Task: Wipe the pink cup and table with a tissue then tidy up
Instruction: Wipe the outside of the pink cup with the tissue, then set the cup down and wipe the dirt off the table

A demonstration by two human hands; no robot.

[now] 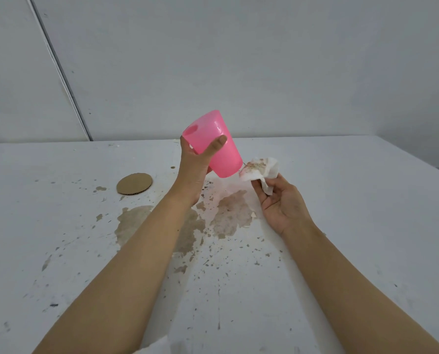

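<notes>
Now we hold the pink cup (217, 146) tilted above the table (353, 226), our left hand (196, 162) wrapped around it. Our right hand (282, 203) pinches the stained tissue (260, 169) just beside it. Toward the table's left edge lies a cardboard disc (134, 184).

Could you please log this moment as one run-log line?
left hand: holds pink cup tilted, off table | right hand: holds stained tissue | table: stains remain
</notes>
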